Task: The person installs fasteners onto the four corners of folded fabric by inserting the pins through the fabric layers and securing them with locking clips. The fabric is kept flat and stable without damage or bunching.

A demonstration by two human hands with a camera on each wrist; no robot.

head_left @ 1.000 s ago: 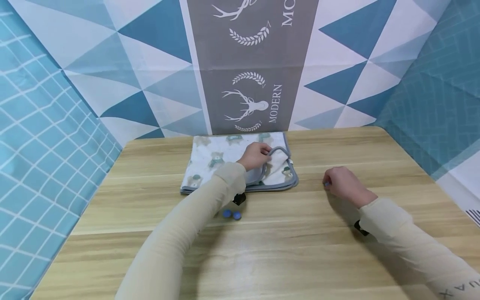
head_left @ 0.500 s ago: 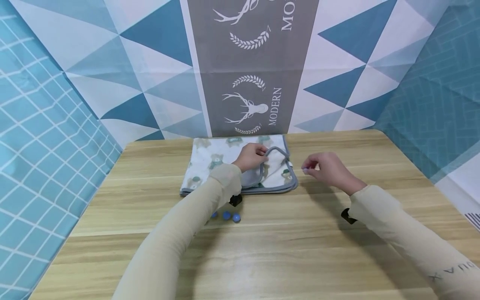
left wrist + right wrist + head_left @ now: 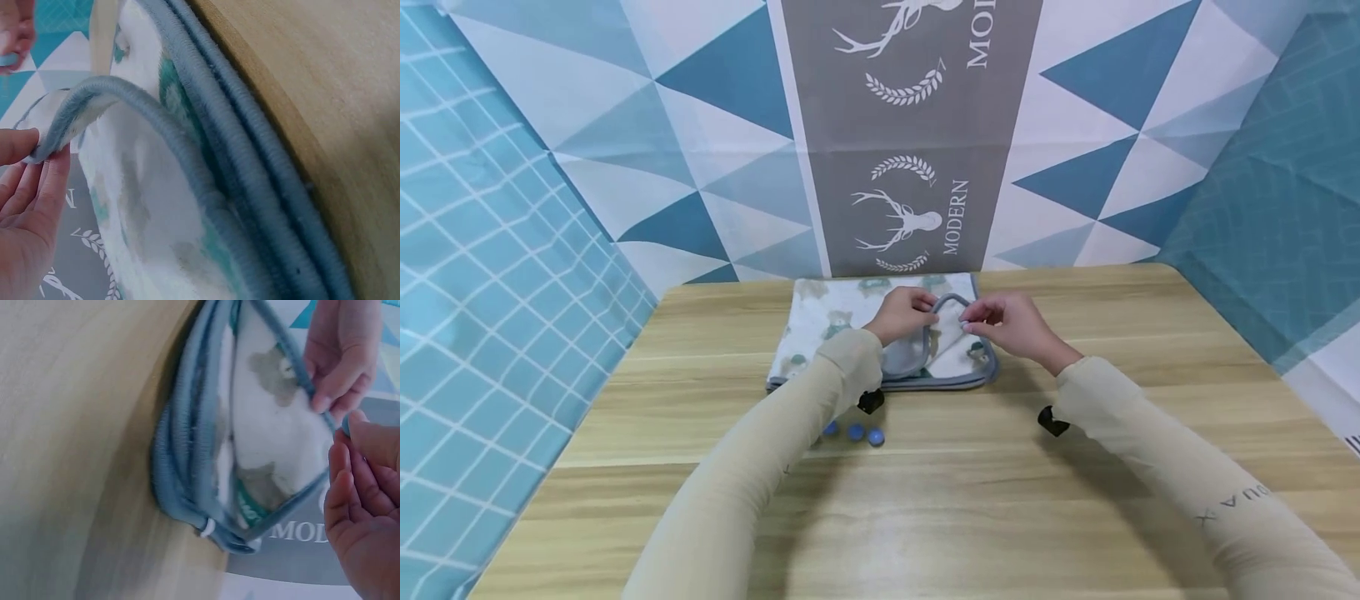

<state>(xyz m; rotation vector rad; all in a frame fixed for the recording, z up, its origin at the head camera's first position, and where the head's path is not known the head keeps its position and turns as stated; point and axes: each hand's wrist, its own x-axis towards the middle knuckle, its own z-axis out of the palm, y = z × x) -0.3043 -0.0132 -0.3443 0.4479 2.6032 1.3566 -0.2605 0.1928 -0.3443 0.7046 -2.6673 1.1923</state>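
A folded white blanket [image 3: 808,312] with bear prints and grey-blue edging lies at the back of the table. My left hand [image 3: 901,317] pinches the edge of its top layer and holds that corner raised; thumb and fingers show on either side of the edging in the left wrist view. My right hand [image 3: 1013,323] pinches a small round blue piece [image 3: 345,426] between thumb and fingertip, right beside the lifted corner. In the head view, more small blue round pieces [image 3: 856,432] sit in a row on the table, partly behind the left sleeve.
Wood-grain table [image 3: 985,500] spreads in front of the blanket. A patterned cloth backdrop [image 3: 910,125] rises behind it, and a blue grid-patterned cloth [image 3: 482,317] borders the left side. Black wrist cameras hang under both sleeves.
My right hand has moved left and away from me, from the bare table at right to the blanket's raised corner, carrying the small blue piece. The left hand keeps its pinch on the blanket.
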